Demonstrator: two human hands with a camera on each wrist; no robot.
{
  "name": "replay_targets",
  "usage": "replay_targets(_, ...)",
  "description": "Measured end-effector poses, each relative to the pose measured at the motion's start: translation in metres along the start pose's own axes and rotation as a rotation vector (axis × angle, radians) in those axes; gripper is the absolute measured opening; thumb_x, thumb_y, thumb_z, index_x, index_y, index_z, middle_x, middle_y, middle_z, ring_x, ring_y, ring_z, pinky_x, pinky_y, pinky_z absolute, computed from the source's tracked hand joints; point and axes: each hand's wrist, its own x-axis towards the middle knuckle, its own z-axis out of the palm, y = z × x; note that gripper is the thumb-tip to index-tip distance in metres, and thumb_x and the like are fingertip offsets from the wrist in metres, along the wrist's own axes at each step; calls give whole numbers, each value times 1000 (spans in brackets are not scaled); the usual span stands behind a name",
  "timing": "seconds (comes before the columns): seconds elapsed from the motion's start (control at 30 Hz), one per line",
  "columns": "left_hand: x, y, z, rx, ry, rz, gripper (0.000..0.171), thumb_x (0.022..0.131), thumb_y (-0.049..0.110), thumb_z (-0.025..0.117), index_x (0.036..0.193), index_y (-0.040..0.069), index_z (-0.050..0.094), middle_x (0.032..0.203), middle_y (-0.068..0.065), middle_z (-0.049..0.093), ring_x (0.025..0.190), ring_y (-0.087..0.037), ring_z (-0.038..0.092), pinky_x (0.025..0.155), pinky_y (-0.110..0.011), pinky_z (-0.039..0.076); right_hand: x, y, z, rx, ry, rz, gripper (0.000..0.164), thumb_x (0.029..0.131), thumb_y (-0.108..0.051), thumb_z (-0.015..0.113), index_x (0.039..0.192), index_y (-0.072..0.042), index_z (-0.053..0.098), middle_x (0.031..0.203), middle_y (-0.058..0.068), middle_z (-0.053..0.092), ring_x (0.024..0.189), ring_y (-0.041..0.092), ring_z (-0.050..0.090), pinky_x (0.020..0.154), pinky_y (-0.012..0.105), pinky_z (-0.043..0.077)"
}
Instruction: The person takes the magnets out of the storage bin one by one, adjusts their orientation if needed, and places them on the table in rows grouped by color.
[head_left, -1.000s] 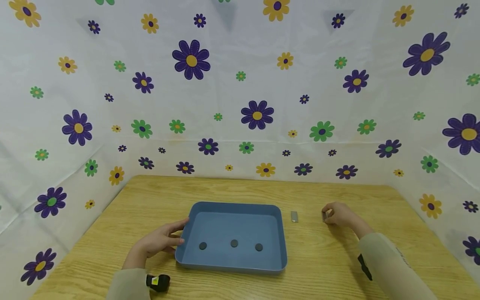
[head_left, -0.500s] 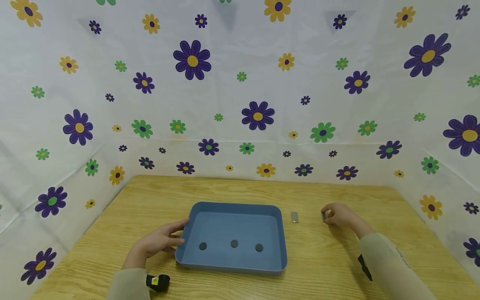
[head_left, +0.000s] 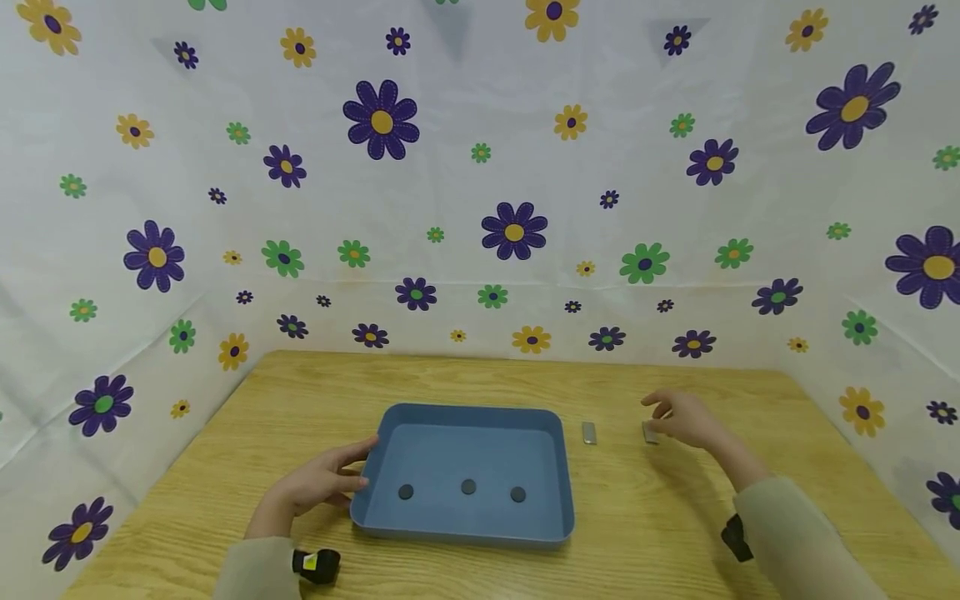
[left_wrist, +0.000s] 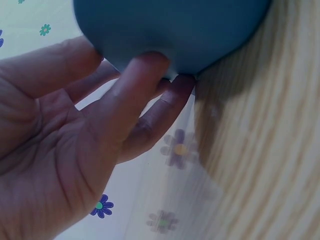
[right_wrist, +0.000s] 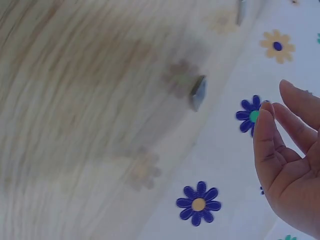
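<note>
My left hand [head_left: 318, 479] touches the left side of a shallow blue tray [head_left: 457, 537], its thumb and fingers spread along the wall and rim; the left wrist view shows the fingertips against the tray's blue wall [left_wrist: 200, 30]. Three dark round discs, left [head_left: 406, 492], middle [head_left: 468, 487] and right [head_left: 517, 494], lie inside. Over at the right, my right hand [head_left: 686, 419] hovers just above a small silvery rectangular piece [head_left: 650, 433], holding nothing. In the right wrist view its fingers [right_wrist: 267, 145] are apart from that piece [right_wrist: 198, 93].
A similar silvery rectangle [head_left: 589, 433] lies between the tray and my right hand. Everything stands on a wooden table [head_left: 450, 575]. A white flowered cloth [head_left: 450, 183] walls the table at the back and both sides.
My right hand has let go of the silvery rectangular piece and lifted slightly, fingers opening. The piece stays on the table. The left hand and tray have not moved.
</note>
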Motion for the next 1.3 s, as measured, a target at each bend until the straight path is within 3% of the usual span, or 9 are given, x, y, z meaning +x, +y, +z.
replay_targets(0.2,0,0,0,9,5,-3,67,89,10,53,141,2,12,139,-33,10,111,-36,42,72,-40,49,-4,-19,1,-10,27,-51,34,81,-8,62,110,8,55,89,15,60,82,31,57,67,40,48)
replay_targets(0.43,1,0,0,9,11,-7,67,88,10,53,141,2,13,139,-33,10,110,-35,43,71,-39,49,-5,-34,11,88,25,-104,34,82,-7,61,113,5,54,93,16,58,83,28,57,65,36,49)
replay_targets(0.6,1,1,0,7,12,-8,67,89,10,53,141,3,13,138,-33,11,109,-35,44,71,-40,49,-3,-47,22,100,18,-149,34,82,-7,62,113,3,55,92,13,59,84,26,57,67,36,48)
replay_targets(0.8,0,1,0,1,12,-6,67,88,10,54,141,2,13,139,-33,11,110,-35,44,71,-40,49,3,-64,38,131,-27,-216,31,82,-6,61,111,2,56,90,9,59,82,22,57,66,32,48)
replay_targets(1.03,0,-1,-1,3,9,7,67,89,10,53,141,2,13,139,-32,11,109,-34,44,70,-40,49,14,-83,58,146,-105,-314,30,81,-4,61,110,5,56,92,13,59,81,20,57,67,28,48)
replay_targets(1.3,-1,2,0,-5,14,6,66,89,8,53,141,2,13,138,-33,11,110,-35,44,70,-41,49,21,-101,79,96,-171,-385,26,79,1,62,105,4,58,87,13,59,76,18,58,66,26,48)
